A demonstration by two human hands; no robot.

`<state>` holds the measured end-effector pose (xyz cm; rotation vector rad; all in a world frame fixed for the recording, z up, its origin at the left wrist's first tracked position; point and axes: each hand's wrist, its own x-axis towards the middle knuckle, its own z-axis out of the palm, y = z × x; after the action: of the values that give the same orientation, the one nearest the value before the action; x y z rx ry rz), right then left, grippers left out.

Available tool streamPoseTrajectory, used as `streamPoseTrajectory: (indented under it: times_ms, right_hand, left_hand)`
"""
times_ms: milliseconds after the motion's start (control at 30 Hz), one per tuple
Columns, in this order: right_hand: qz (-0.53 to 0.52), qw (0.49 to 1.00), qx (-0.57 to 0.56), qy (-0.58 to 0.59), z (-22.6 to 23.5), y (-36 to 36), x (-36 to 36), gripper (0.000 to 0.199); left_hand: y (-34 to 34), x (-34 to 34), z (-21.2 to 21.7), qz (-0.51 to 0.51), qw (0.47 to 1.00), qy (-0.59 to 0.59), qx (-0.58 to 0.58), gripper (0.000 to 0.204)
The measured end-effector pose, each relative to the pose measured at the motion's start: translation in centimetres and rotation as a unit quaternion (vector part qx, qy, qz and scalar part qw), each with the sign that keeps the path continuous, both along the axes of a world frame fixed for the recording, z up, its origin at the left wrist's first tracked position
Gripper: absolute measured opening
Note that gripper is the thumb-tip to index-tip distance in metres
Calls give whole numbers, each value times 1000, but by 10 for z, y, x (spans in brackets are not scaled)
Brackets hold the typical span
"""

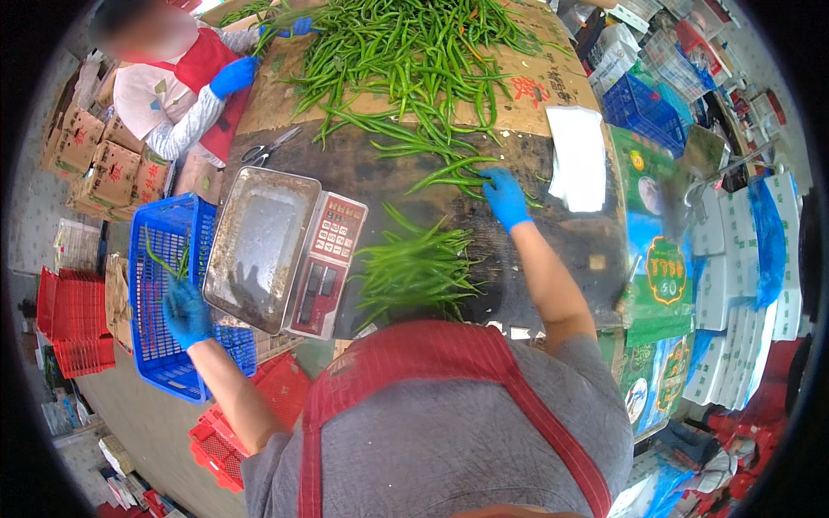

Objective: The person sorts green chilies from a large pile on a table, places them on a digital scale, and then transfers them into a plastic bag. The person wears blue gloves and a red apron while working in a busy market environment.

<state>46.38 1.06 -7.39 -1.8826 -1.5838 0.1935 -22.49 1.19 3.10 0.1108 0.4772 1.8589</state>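
Green chillies (449,177) under right hand (505,197)

Brown cardboard boxes (82,142) with red print are stacked at far left, and flat white boxes (734,285) pile up on the right. Green printed bags (661,285) lie along the table's right edge, beside the scale's (324,263) red-and-white keypad panel.

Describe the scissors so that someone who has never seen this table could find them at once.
Start at the big dark table piled with green chili peppers. Go to the metal weighing scale near its left edge. Just beyond the scale's far corner lie the scissors, the only slim metal tool there, with dark loop handles, apart from the peppers.
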Motion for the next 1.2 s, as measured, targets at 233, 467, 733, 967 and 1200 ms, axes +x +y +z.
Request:
streamPoseTrajectory:
  times_ms: [233, 467, 733, 967, 1200]
  right_hand:
    - [88, 989, -65, -100, 27, 1, 18, 27]
    - [247, 856, -229, 393, 133, -59, -50, 37]
    - [266, 762, -272, 524, 154, -90, -101, 36]
    - [247, 778, -269, 510, 142, -94, -94, 28]
    - [184, 835, -200, 478, 124, -96, -96, 24]
  left_hand:
    - [9, 175, 6, -112, 978, 156, -81, 39]
    - [-2, 332, 39, -423, 824, 377, -3, 45]
    - [6, 370, 65, -438, 823, 352, 78, 25]
    - [1, 354, 64, -411, 848, 327, 66, 29]
    - [-7, 350, 68, -368, 861, 346, 63, 26]
